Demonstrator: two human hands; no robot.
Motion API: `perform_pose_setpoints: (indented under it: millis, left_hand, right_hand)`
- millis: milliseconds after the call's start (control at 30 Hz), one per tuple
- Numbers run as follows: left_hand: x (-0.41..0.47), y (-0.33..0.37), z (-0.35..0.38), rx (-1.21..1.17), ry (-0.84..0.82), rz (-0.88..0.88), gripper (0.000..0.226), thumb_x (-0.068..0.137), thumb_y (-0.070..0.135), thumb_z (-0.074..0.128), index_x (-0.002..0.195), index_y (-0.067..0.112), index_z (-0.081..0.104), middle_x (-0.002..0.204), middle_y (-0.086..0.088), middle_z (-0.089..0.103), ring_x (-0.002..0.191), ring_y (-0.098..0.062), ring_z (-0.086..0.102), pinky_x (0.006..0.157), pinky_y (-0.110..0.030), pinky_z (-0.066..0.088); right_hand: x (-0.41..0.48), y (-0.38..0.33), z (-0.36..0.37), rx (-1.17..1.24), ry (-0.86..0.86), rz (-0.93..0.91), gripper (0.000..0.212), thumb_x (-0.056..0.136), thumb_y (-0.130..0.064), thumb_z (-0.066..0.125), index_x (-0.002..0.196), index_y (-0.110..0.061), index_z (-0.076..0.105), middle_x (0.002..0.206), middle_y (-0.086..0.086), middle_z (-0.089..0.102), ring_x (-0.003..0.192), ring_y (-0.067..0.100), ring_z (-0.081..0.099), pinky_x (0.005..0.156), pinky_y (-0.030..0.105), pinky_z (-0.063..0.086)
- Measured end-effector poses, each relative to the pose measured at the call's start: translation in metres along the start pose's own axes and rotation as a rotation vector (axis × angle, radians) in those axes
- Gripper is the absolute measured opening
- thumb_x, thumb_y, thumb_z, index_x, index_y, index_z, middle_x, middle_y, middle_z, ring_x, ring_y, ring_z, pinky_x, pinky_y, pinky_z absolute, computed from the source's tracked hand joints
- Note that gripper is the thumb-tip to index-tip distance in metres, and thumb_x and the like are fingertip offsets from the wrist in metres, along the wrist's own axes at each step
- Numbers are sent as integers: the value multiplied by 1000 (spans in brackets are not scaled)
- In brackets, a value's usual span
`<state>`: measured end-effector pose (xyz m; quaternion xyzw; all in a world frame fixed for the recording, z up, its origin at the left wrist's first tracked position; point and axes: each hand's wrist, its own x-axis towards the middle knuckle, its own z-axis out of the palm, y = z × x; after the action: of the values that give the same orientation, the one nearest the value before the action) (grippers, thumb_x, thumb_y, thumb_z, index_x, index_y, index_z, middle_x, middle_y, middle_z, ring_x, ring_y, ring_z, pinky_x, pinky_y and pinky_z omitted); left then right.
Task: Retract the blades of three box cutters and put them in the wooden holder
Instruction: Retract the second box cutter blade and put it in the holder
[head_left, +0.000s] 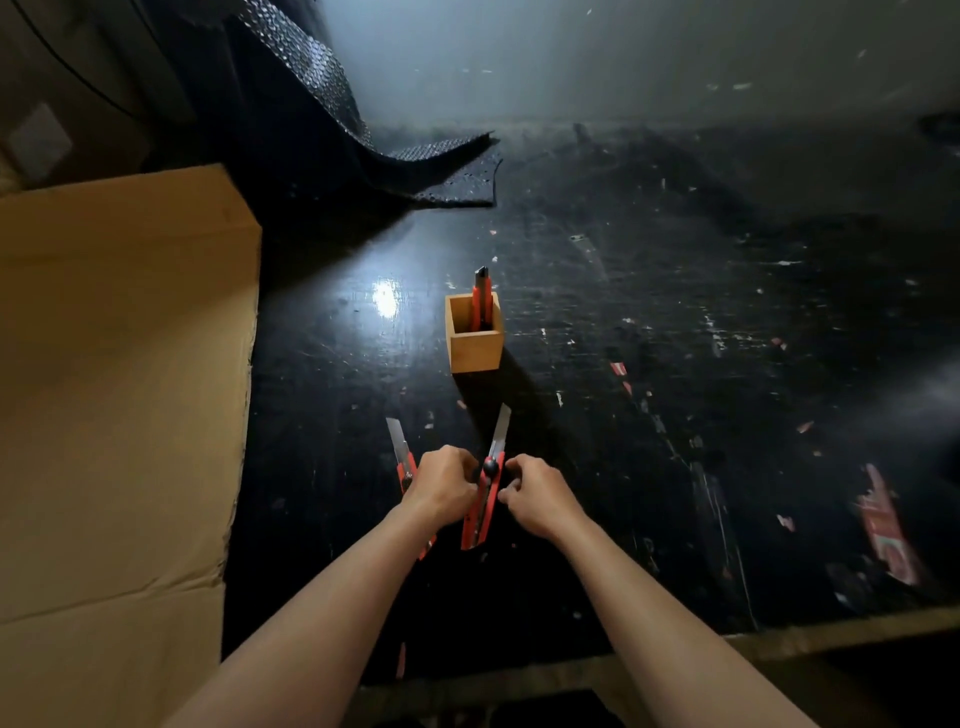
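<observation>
Dark, scuffed black tabletop (649, 322) fills the head view, flecked with paper scraps and catching one bright glare spot left of centre. Along the left edge lies a large flattened cardboard sheet (119, 395), cut off by the frame. At the back a black textured mat (332, 119) hangs down and curls onto the surface; the far background is hazy and hard to read.

Near the middle stands the wooden holder (474, 335), an open square box. One red box cutter (481, 300) stands upright in its far right corner, its dark tip above the rim and its lower end hidden inside.

Close to the viewer, both hands meet on a second red cutter (485, 493), whose blade is extended and points toward the holder. The left hand (441, 486) grips its body from the left, and the right hand (540, 493) has fingertips at the black knob; how tightly the right hand pinches cannot be told.

A third cutter (402, 454) lies just left of the left hand, blade out, its handle largely hidden by the hand and wrist.
</observation>
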<state>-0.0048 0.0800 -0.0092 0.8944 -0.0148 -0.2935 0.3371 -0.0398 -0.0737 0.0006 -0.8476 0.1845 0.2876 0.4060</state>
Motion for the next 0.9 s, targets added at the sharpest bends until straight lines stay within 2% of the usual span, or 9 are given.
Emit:
perform_pose_setpoints:
  millis: [133, 267, 400, 500, 567, 633, 733, 900]
  left_hand:
    - [-3, -5, 10, -78, -52, -58, 33, 91, 5, 71, 123, 12, 71, 115, -5, 75, 108, -18, 71, 91, -32, 60]
    - [-7, -7, 17, -182, -53, -108, 37, 89, 1, 73, 125, 9, 69, 114, -8, 75, 104, -18, 73, 91, -35, 61]
    - [-10, -4, 20, -274, -40, -110, 36, 87, 2, 75, 121, 11, 71, 108, -4, 76, 99, -15, 73, 86, -31, 62]
    - [-11, 5, 14, -376, -49, -102, 36, 83, -2, 76, 115, 14, 72, 102, -3, 76, 96, -17, 74, 88, -38, 63]
    - [-13, 12, 6, -466, -70, -87, 38, 81, -4, 76, 114, 14, 71, 104, -5, 77, 100, -20, 74, 90, -43, 62]
    - [-16, 19, -2, -535, -67, -47, 38, 83, -7, 73, 115, 12, 69, 107, -6, 77, 102, -22, 74, 92, -45, 61]
    - [-23, 29, -19, -657, -65, 23, 36, 88, -9, 68, 119, 8, 67, 108, -9, 78, 98, -25, 77, 89, -47, 63]
    - [-32, 54, -66, -753, -26, 132, 35, 90, -10, 67, 120, 9, 66, 109, -12, 78, 97, -28, 78, 82, -49, 64]
  right_hand:
    - [-6, 6, 15, 76, 19, -7, 48, 95, -13, 61, 141, -20, 51, 86, -2, 74, 68, 8, 70, 61, 28, 59]
    - [-10, 13, 22, 130, 77, -31, 43, 95, -11, 62, 136, -20, 55, 85, -2, 73, 76, 11, 73, 74, 33, 62]
    - [-13, 25, 23, 225, 99, -18, 37, 94, -6, 60, 124, -26, 61, 90, -3, 74, 80, 13, 73, 75, 36, 63]
    - [-16, 28, 13, 317, 130, -57, 37, 91, -3, 63, 118, -28, 64, 82, -1, 73, 78, 16, 75, 75, 43, 64]
    - [-18, 25, 5, 386, 130, -96, 39, 89, -2, 66, 121, -24, 64, 80, 0, 71, 76, 16, 75, 76, 45, 64]
    - [-22, 20, -3, 433, 136, -151, 42, 89, 0, 67, 124, -21, 63, 85, 2, 72, 79, 17, 75, 77, 46, 64]
    - [-30, 5, -17, 488, 161, -255, 43, 89, 3, 65, 127, -18, 61, 102, 6, 73, 91, 20, 76, 80, 44, 64]
    - [-39, -40, -51, 474, 203, -435, 42, 89, 1, 67, 128, -13, 59, 105, 6, 72, 94, 19, 74, 78, 40, 64]
